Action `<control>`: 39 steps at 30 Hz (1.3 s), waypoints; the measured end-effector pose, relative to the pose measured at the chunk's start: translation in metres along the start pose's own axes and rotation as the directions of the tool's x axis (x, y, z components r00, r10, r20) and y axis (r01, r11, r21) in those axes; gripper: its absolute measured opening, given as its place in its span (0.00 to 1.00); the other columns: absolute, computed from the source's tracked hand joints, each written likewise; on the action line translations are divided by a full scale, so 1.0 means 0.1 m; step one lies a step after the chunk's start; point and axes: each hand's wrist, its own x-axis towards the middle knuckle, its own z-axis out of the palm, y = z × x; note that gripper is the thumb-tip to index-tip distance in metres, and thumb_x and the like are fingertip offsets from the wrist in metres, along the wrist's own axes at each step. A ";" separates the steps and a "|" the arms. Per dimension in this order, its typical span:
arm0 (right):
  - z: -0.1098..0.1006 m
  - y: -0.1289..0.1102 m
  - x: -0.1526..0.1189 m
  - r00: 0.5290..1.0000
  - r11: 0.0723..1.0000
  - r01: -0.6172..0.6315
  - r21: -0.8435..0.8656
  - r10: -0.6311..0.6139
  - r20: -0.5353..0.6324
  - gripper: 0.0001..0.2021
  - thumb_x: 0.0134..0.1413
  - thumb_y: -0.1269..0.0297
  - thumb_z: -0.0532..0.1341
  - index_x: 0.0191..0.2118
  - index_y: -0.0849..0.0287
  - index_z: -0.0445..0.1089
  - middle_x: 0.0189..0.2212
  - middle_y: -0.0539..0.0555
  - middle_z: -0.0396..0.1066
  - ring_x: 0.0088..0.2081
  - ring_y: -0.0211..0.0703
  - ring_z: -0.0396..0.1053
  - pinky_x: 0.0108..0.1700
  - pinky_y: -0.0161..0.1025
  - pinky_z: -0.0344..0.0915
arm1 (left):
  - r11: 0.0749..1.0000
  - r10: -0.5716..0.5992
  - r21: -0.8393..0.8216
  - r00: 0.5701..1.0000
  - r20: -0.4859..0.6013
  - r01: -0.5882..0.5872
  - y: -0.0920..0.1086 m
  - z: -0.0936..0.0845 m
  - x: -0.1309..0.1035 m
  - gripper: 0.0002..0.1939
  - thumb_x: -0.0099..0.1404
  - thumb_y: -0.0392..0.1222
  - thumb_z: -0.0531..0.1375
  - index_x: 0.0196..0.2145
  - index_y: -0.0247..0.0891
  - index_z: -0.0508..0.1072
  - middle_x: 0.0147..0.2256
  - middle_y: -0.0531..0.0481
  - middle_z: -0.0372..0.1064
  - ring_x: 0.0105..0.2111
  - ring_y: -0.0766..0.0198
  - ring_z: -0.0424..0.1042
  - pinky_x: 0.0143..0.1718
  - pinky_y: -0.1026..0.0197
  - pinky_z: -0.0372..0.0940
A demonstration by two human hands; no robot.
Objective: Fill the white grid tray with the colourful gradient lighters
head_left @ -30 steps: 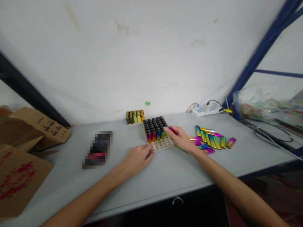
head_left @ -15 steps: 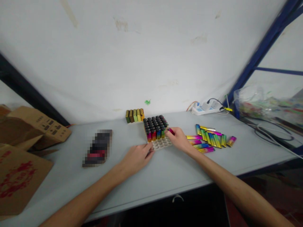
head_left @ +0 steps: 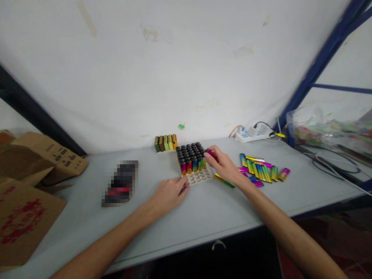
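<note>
A white tray (head_left: 205, 178) with round holes stands mid-table. Upright lighters (head_left: 190, 158) with black tops and shiny coloured bodies fill its back rows, while the front holes show bare. My left hand (head_left: 171, 192) is closed on the tray's front left corner. Just off the tray's right side, my right hand (head_left: 224, 166) grips a magenta lighter (head_left: 212, 155) with a dark top, held tilted between thumb and fingers. Below that hand lies a single gold-green lighter (head_left: 224, 180). A pile of metallic coloured lighters (head_left: 261, 170) is spread to the right, partly hidden by my wrist.
Another small block of lighters (head_left: 166, 143) stands near the wall. A pixelated dark object (head_left: 120, 183) lies left of the tray. Cardboard boxes (head_left: 29, 217) crowd the left end. At the back right are a power strip (head_left: 252, 133), cables and a plastic bag (head_left: 308, 122).
My right hand has shifted slightly right and up, off the tray's edge, with the magenta lighter now showing more. The gold-green lighter below has come into sight. My left hand stays put.
</note>
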 end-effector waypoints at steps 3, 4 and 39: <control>-0.13 0.03 0.02 0.991 0.988 0.129 -0.084 -0.127 0.033 0.16 0.73 0.51 0.51 0.43 0.58 0.67 0.36 0.54 0.70 0.36 0.42 0.68 0.39 0.37 0.63 | 1.000 -0.017 0.000 1.000 0.013 0.016 0.01 -0.01 0.00 0.08 0.76 0.44 0.54 0.45 0.41 0.72 0.33 0.49 0.77 0.34 0.56 0.78 0.38 0.60 0.66; -0.16 0.05 0.02 0.985 0.975 0.171 -0.141 -0.167 0.036 0.17 0.72 0.50 0.52 0.41 0.58 0.69 0.37 0.56 0.70 0.38 0.43 0.69 0.40 0.38 0.64 | 1.000 -0.021 -0.001 1.000 0.018 0.021 0.02 -0.02 0.00 0.08 0.76 0.44 0.55 0.44 0.41 0.72 0.33 0.49 0.77 0.34 0.56 0.78 0.37 0.60 0.66; -0.26 0.25 0.13 0.949 0.955 0.167 -0.244 -0.089 0.303 0.15 0.68 0.54 0.61 0.39 0.61 0.79 0.36 0.58 0.80 0.34 0.45 0.73 0.39 0.38 0.66 | 1.000 -0.018 -0.008 1.000 0.016 0.018 0.02 -0.03 0.00 0.08 0.76 0.44 0.54 0.43 0.41 0.71 0.32 0.50 0.76 0.32 0.58 0.76 0.37 0.61 0.66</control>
